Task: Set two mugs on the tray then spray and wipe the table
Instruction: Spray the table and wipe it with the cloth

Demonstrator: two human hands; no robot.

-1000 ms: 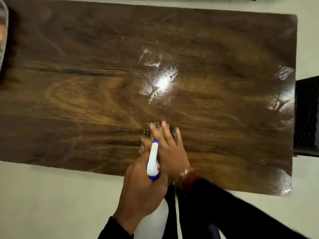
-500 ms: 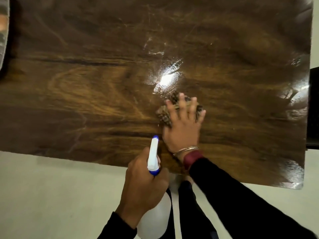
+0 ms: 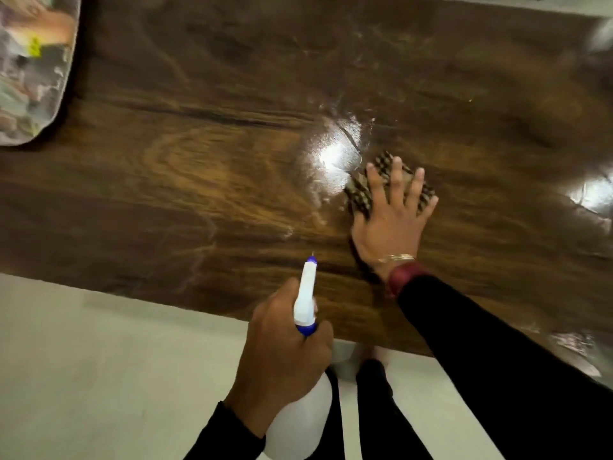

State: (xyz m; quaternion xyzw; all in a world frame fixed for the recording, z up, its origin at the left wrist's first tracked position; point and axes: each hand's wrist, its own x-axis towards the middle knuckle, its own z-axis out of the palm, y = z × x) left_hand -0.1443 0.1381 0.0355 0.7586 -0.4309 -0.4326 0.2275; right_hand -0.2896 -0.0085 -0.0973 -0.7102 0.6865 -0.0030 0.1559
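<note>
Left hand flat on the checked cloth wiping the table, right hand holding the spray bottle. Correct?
Hands are swapped. In the head view the right hand presses flat on the checked cloth on the table, and the left hand holds the spray bottle. The rest is right.

Light falls from overhead, throwing a hard white glare [image 3: 335, 157] onto the glossy wooden table [image 3: 166, 180] and a second sheen near the right edge. The far corners sink into dimness. Motion blur softens the tray [image 3: 30, 71] at upper left, perhaps patterned. Straight edges bow from wide-angle distortion.
</note>
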